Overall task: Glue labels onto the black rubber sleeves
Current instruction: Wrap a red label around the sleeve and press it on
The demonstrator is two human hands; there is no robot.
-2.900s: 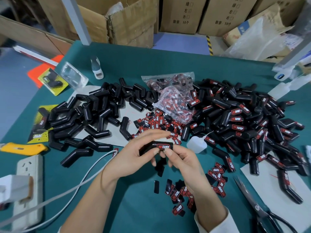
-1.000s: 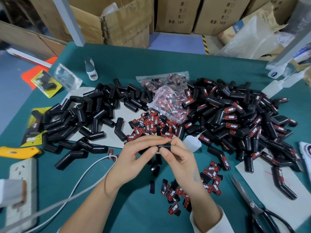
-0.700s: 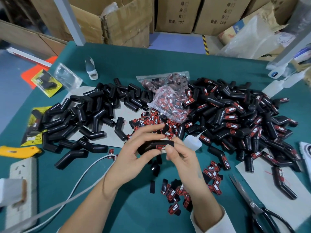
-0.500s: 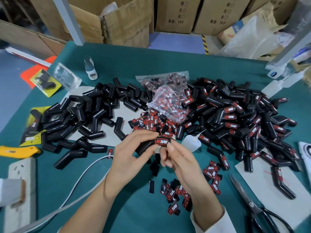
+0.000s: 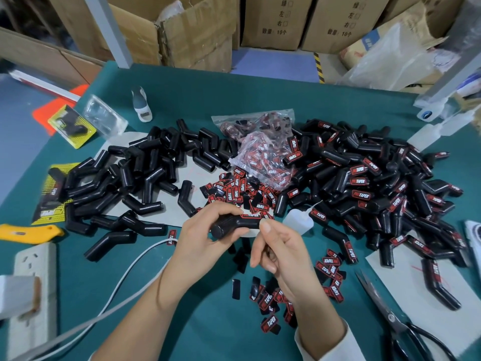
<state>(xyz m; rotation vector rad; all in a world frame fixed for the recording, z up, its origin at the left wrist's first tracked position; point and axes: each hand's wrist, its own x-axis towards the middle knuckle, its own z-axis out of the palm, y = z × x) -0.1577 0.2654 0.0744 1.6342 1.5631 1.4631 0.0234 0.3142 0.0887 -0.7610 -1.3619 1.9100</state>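
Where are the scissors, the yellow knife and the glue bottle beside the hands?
scissors (image 5: 390, 317): head view, on the pivot where the blades cross.
yellow knife (image 5: 28, 231): head view, on the middle of its body.
glue bottle (image 5: 299, 221): head view, on its translucent body.

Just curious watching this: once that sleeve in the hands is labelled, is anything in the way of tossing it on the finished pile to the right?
The small glue bottle stands between the held sleeve and the labelled pile.
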